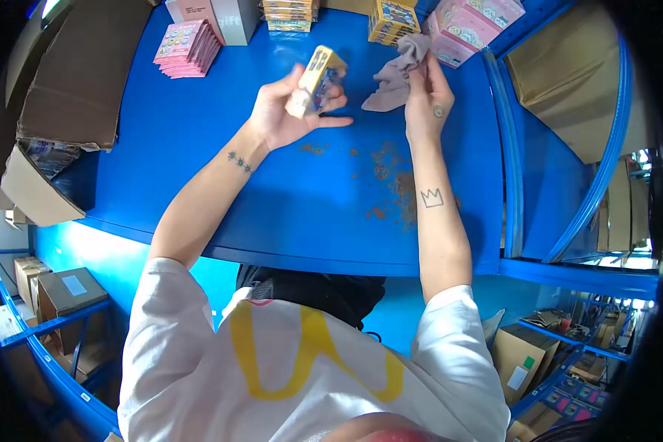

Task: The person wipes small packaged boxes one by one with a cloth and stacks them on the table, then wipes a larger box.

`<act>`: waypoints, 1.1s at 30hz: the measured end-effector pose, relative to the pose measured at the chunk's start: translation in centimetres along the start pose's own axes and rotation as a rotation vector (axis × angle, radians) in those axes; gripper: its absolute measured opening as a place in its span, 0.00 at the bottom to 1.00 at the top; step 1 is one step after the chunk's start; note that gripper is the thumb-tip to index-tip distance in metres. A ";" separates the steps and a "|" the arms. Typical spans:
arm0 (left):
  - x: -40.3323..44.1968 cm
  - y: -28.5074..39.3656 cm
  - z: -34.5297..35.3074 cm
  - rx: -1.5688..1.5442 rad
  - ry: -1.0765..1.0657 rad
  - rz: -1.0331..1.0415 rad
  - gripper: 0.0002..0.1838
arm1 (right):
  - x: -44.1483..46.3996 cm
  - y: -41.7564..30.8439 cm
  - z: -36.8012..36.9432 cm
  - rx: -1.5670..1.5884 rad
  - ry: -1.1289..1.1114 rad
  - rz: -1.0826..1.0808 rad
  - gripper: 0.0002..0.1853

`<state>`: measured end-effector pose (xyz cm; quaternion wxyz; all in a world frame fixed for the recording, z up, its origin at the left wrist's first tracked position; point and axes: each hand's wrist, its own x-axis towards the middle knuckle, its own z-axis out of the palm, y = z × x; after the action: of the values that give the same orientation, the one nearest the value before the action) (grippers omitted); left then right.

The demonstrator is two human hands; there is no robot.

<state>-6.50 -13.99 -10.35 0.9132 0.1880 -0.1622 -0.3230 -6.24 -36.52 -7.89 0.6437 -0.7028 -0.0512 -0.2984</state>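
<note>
Above the blue shelf surface (302,214), my left hand (291,118) is closed around a small yellow box (318,77), tilted, with its side showing dark print. To the right, my right hand (429,103) pinches a crumpled greyish-pink cloth (390,85) that hangs towards the left. The box and the cloth are apart. Behind the cloth stands a stack of yellow patterned boxes (392,22). Rusty brown patches mark the surface below and between my hands.
Pink packets (186,50) lie stacked at the back left, beside a grey box (233,22). More yellow packs (289,13) stand at the back middle, pink boxes (471,28) at the back right. A large open carton (74,81) is at the left; a blue rack post (504,155) rises at the right.
</note>
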 end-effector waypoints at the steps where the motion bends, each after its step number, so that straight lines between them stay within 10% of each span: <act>1: -0.1 0.1 0.2 0.002 0.003 0.003 0.23 | 0.0 -0.4 0.2 0.004 -0.003 0.001 0.28; 5: -0.3 -0.1 0.8 0.429 0.356 -0.001 0.23 | -1.1 -1.3 1.6 -0.058 -0.082 -0.325 0.29; 10: -0.3 -0.7 1.5 0.132 0.271 0.062 0.22 | -1.8 -1.0 3.2 -0.249 -0.167 -0.716 0.29; 33: -1.0 -0.6 -0.6 -0.214 0.017 0.034 0.29 | -6.0 -0.2 5.3 -0.220 -0.562 -0.478 0.21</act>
<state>-7.27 -13.66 -11.32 0.9349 0.0891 -0.1222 -0.3212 -9.32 -29.65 -10.61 0.4377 -0.7903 -0.3558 -0.2393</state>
